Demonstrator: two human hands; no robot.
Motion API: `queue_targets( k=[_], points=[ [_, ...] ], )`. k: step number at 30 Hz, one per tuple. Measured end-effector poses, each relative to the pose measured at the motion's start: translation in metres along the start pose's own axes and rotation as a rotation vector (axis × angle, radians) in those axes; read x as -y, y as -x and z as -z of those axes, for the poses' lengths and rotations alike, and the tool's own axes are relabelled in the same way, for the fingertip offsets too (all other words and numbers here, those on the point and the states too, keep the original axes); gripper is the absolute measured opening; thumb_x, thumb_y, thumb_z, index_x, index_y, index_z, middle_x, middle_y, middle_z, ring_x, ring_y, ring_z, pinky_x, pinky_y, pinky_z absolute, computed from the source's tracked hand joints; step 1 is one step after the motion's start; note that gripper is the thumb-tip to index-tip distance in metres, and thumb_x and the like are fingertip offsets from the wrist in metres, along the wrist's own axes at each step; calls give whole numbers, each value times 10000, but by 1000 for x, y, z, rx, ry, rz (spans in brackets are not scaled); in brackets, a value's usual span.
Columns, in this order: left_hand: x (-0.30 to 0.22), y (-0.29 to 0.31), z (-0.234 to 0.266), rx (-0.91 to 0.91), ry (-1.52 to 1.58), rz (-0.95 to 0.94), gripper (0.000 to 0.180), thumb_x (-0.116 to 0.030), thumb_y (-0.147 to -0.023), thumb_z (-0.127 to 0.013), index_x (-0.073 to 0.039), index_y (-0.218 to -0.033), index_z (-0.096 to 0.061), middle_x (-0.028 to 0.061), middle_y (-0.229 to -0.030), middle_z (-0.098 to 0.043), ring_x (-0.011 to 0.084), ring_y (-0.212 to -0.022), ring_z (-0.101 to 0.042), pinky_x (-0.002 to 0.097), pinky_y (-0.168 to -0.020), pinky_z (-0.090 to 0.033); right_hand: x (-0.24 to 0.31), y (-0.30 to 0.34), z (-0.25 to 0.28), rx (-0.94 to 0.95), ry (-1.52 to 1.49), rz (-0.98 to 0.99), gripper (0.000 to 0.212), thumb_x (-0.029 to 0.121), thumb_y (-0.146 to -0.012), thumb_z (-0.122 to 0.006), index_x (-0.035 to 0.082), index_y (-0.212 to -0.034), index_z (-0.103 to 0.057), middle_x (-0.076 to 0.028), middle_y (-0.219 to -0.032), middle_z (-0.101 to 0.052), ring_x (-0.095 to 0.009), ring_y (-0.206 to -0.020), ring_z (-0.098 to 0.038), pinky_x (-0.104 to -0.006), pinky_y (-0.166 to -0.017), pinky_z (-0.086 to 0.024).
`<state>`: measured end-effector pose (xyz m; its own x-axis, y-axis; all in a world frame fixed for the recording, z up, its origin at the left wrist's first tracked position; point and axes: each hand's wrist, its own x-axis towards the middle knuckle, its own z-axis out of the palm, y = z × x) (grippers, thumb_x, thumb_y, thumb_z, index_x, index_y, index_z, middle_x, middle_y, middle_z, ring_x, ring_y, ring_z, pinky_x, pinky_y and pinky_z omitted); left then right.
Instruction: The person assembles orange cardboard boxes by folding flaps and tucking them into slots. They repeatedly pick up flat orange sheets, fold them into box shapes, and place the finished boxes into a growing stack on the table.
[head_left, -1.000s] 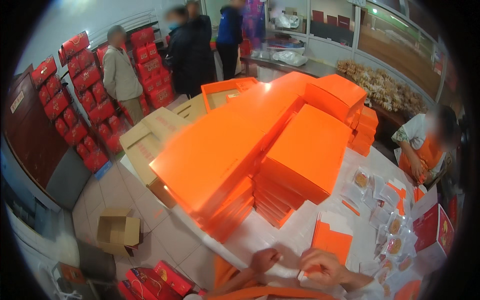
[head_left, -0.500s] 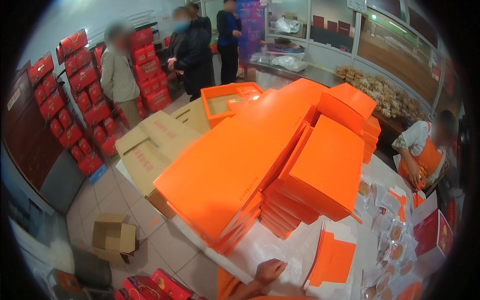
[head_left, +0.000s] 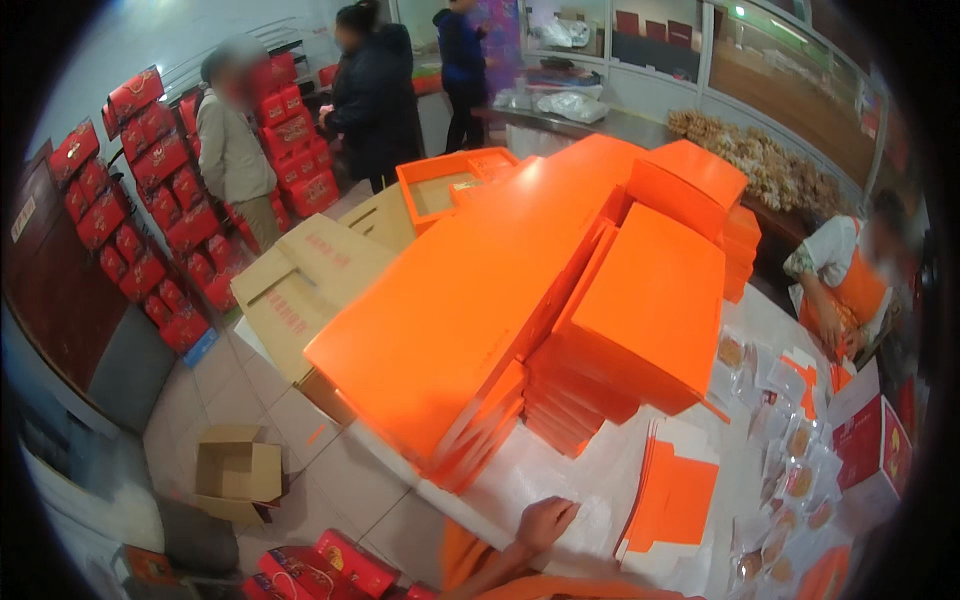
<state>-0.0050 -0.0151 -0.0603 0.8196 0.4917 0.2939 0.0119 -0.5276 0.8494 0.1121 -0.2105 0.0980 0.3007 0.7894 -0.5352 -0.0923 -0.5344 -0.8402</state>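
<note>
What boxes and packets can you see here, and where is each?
Orange flat boxes: big leaning stack, table centre.
Open orange box: behind the stack, tray-like.
Cardboard cartons: brown, left of the stack.
Red gift boxes: stacked along the left wall.
Small open carton: brown, on the floor.
Clear snack packets: spread on the table, right.
Left hand: flat on the white table.

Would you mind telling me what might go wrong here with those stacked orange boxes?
The tall stack of flat orange boxes leans and overhangs the white table edge, so it may slide to the floor. The left hand rests flat just below it; a nudge could set it off.
</note>
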Motion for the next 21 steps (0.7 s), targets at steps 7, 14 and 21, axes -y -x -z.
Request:
queue_targets(
  k=[7,14,21],
  points=[
    [18,12,-5,48,-39,225,167,-183,-816,-567,-27,-767,-599,129,-719,-592,310,-636,-554,344,-568,-443,-97,22,25,198,-235,189,296,224,-906,-479,33,-1131,-509,-86,-1064,-560,-160,-978,-526,-313,-865,-408],
    [-22,-2,-10,191,-80,295,206,-183,-847,-532,7,-892,-596,106,-824,-588,181,-719,-536,290,-682,-447,-109,26,36,-1006,764,141,502,277,-809,-577,16,-1214,-438,-161,-1259,-433,-307,-1200,-381,-432,-1006,-274],
    [-53,-22,-109,307,-249,-108,440,-130,-797,-569,49,-1167,-412,224,-1188,-439,376,-1112,-409,408,-938,-340,-154,-11,20,-942,975,125,625,354,-790,-582,15,-1276,-384,-128,-1335,-362,-251,-1267,-298,-483,-1052,-155]
  ],
)
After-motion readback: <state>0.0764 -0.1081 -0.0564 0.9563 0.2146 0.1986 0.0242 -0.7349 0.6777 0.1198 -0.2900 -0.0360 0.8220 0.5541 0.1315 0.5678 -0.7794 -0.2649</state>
